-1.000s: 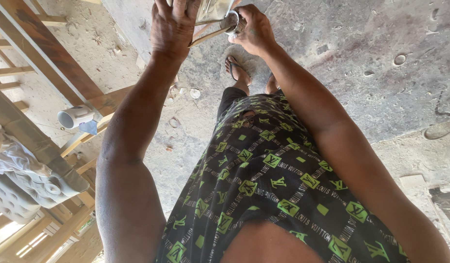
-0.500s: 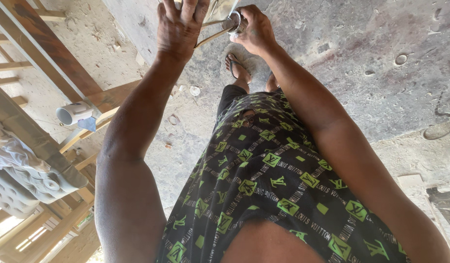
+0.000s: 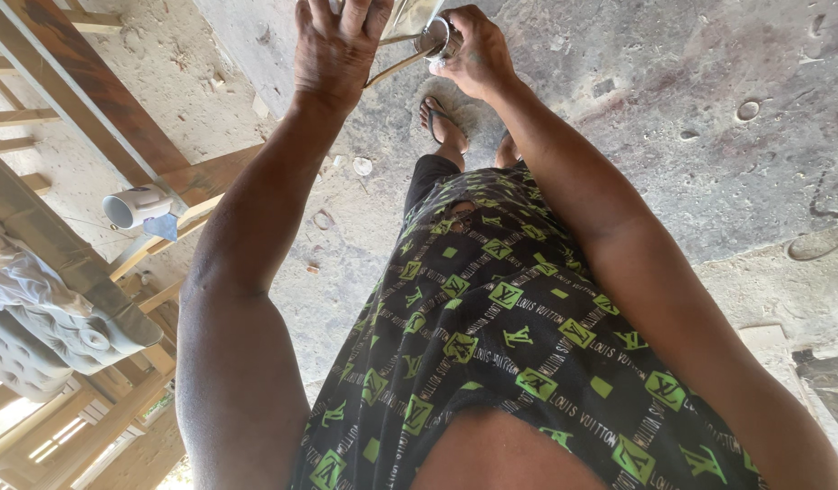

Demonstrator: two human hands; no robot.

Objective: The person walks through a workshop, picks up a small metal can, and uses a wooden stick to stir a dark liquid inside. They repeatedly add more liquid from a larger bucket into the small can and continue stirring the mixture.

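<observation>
Little has moved: right hand (image 3: 473, 54) grip clamped on metal tool (image 3: 417, 45), left hand (image 3: 339, 50) spread beside.

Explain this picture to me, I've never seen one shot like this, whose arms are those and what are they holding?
No machine here: the picture comes from a camera worn on a person's head, looking down the body. The two arms are that person's own. The left hand is spread on something at the top edge, mostly cut off. The right hand has its grip closed on a small shiny metal tool with a thin rod running from it; what kind of tool is unclear. Below are patterned black and green shorts and a sandalled foot on a rough concrete floor. To the left stand wooden frames, a white cup-like thing and a grey tufted cushion.
</observation>
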